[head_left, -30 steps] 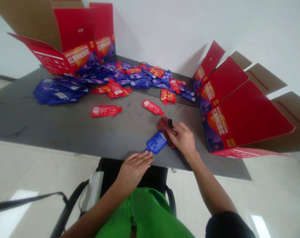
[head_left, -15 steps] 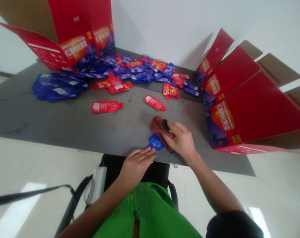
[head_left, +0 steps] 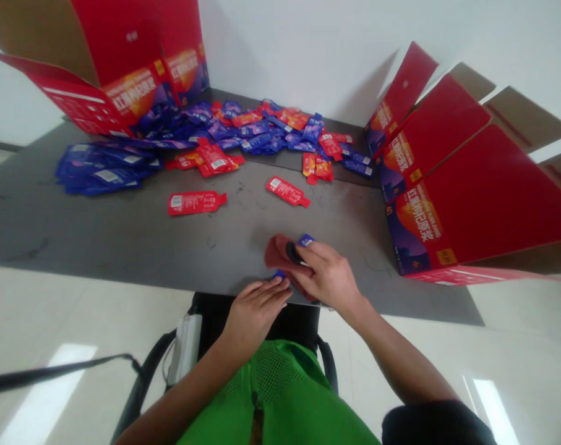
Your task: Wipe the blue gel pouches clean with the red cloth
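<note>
Head cam: right hand (head_left: 329, 276) clenched on a maroon cloth (head_left: 280, 254), left hand (head_left: 256, 313) lying open over a blue foil sachet (head_left: 279, 274), which looks light and slippery, so pinch its edge.

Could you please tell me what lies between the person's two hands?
A crumpled dark red cloth, plus a blue sachet's corner at the left hand, in the head view.

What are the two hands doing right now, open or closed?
Left hand: open, fingertips resting on a blue sachet.
Right hand: closed, holding a dark red cloth.
</note>
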`<state>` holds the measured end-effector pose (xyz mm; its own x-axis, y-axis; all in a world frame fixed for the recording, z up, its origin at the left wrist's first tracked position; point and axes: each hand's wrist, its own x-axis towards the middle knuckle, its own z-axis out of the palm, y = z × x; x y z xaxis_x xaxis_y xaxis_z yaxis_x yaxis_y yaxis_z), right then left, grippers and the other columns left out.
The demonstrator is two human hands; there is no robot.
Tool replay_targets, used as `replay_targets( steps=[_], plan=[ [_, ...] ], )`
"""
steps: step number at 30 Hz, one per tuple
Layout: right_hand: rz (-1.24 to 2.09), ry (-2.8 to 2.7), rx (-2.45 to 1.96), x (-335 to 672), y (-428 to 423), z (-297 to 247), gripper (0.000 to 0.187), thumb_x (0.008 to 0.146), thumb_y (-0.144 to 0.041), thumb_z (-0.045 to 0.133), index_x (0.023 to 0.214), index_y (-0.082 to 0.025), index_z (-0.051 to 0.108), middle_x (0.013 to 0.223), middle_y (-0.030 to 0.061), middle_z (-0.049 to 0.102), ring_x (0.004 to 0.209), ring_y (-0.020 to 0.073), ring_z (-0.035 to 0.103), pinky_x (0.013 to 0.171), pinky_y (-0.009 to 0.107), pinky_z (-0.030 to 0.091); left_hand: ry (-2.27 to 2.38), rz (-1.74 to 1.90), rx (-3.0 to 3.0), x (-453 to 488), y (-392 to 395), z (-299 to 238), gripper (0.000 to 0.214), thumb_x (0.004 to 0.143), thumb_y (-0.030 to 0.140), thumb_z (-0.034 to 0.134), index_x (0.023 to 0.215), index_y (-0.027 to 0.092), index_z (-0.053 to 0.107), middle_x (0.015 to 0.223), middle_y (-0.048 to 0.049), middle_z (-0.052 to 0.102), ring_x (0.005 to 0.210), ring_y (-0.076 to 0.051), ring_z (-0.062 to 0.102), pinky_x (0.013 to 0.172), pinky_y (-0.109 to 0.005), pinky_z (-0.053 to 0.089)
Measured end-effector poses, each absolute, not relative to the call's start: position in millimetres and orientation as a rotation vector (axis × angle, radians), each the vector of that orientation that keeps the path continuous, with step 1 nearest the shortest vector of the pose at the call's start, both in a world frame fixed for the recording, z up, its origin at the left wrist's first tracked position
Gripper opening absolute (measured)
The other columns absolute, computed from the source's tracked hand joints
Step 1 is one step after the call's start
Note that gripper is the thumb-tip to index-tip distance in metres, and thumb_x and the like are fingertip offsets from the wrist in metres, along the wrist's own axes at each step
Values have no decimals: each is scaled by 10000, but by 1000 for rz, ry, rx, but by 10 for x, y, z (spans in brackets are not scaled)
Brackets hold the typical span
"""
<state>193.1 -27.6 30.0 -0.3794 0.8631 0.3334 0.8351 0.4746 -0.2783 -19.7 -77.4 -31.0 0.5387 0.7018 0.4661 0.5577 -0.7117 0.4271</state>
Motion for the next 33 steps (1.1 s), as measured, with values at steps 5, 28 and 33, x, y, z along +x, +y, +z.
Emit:
replay_targets(
  steps=[5, 28, 33],
  plan=[
    [151, -2269, -1499, 2025, -122, 151, 297, 992, -400, 588, 1197, -218, 701, 973, 68, 690, 879, 199, 652, 733, 284, 509, 1033, 894, 2543, -214, -768, -306, 246, 1025, 185, 537, 1211, 189, 697, 1297, -54, 716, 1216, -219, 667, 1020, -399, 506],
    [190, -2369, -1390, 1875, -247, 261, 325, 1008, -425, 551, 1216, -220, 693, 937, 60, 675, 865, 193, 631, 727, 289, 496, 1005, 902, 2505, -217, -734, -316, 232, 1028, 183, 543, 1207, 200, 690, 1254, -31, 738, 1178, -211, 687, 1003, -397, 463],
    [135, -2231, -1621, 2113, 31, 151, 329, 991, -414, 589, 1220, -207, 704, 934, 56, 666, 830, 183, 629, 703, 270, 479, 994, 897, 2502, -222, -728, -294, 225, 1039, 201, 533, 1195, 202, 695, 1310, -34, 709, 1214, -202, 667, 990, -383, 467]
  ],
)
